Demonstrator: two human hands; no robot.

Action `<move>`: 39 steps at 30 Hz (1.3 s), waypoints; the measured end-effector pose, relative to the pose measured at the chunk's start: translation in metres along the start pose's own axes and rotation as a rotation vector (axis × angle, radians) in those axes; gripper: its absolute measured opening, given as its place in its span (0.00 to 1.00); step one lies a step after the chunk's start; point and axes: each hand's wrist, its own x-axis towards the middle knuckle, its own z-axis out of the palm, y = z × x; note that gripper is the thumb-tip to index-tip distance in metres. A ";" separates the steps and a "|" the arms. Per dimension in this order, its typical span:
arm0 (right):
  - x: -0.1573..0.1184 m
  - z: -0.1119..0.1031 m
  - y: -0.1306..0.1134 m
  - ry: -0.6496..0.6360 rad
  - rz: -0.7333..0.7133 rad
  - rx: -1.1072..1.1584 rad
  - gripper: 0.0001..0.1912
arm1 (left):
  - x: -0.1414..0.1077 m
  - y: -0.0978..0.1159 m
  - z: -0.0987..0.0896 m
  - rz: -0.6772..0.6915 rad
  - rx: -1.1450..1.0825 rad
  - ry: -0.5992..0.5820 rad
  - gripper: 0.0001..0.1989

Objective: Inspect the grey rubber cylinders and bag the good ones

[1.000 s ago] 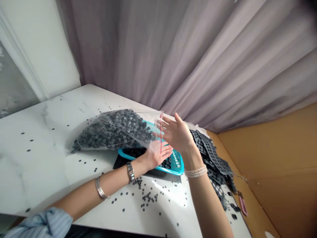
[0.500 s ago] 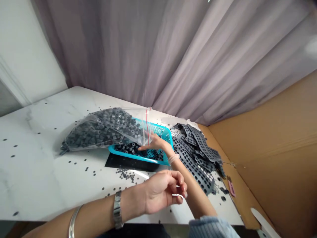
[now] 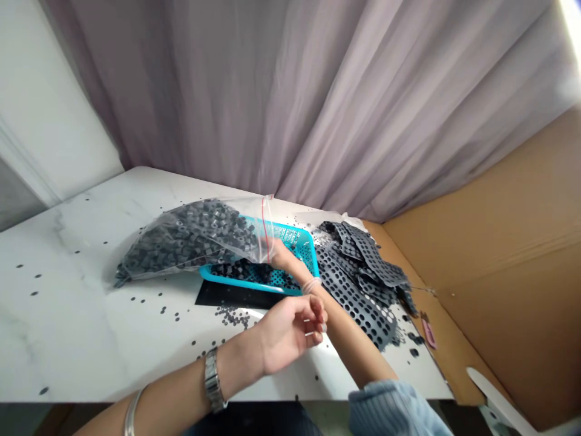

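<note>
A clear zip bag [image 3: 195, 233] full of small dark grey cylindrical pieces lies tilted, its red-striped mouth over a turquoise basket [image 3: 254, 286]. More dark pieces [image 3: 236, 270] sit in the basket. My right hand [image 3: 281, 255] is at the bag's mouth, above the basket; the plastic and the pieces hide its fingers, so their grip does not show. Nearer to me, palm turned up, my left hand [image 3: 288, 333] hovers over the table with loosely curled fingers. Whatever those fingers may hold is too small or hidden to make out.
Perforated dark grey sheets [image 3: 358, 290] are heaped right of the basket, beside a pink-handled tool [image 3: 428, 333]. A black flat sheet [image 3: 227, 297] lies under the basket. Small dark discs [image 3: 232, 316] are scattered over the white table [image 3: 91, 327]. Cardboard [image 3: 494, 254] stands at the right.
My right hand has gone further into the bag's mouth, and its fingers, spread before, are now hidden. My left hand has shifted slightly left, its fingers curled. The view has tilted a little.
</note>
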 end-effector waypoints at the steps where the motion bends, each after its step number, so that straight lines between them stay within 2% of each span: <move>1: 0.000 -0.010 0.006 -0.008 0.006 0.005 0.18 | 0.004 0.002 -0.001 0.017 -0.028 0.037 0.08; 4: -0.005 -0.038 0.022 0.036 0.075 0.036 0.15 | 0.020 0.012 -0.005 0.104 -0.125 0.177 0.11; 7: -0.016 -0.054 0.030 0.087 0.140 0.087 0.15 | 0.039 0.025 -0.008 0.215 -0.216 0.282 0.13; 10: -0.027 -0.064 0.028 0.128 0.157 0.124 0.17 | 0.052 0.037 -0.012 0.294 -0.276 0.354 0.15; 13: -0.035 -0.072 0.020 0.172 0.153 0.127 0.17 | 0.059 0.046 -0.016 0.308 -0.302 0.387 0.20; 16: -0.040 -0.076 0.010 0.209 0.149 0.081 0.15 | 0.064 0.052 -0.017 0.299 -0.310 0.386 0.21; 21: -0.049 -0.064 -0.013 0.234 0.110 -0.018 0.11 | 0.080 0.064 -0.017 0.343 -0.324 0.361 0.11; 25: -0.059 -0.053 -0.031 0.161 0.080 -0.062 0.13 | 0.092 0.069 -0.021 0.377 -0.334 0.349 0.10; 29: -0.067 -0.058 -0.040 0.077 0.071 -0.118 0.18 | 0.093 0.070 -0.028 0.364 -0.325 0.330 0.09; 31: -0.070 -0.065 -0.040 0.071 0.051 -0.071 0.20 | 0.089 0.070 -0.031 0.350 -0.318 0.316 0.09; 34: -0.074 -0.076 -0.034 0.093 0.037 0.063 0.15 | 0.083 0.070 -0.033 0.341 -0.304 0.279 0.07; 39: -0.080 -0.079 -0.012 0.319 0.133 0.338 0.12 | 0.074 0.074 -0.035 0.349 -0.245 0.157 0.11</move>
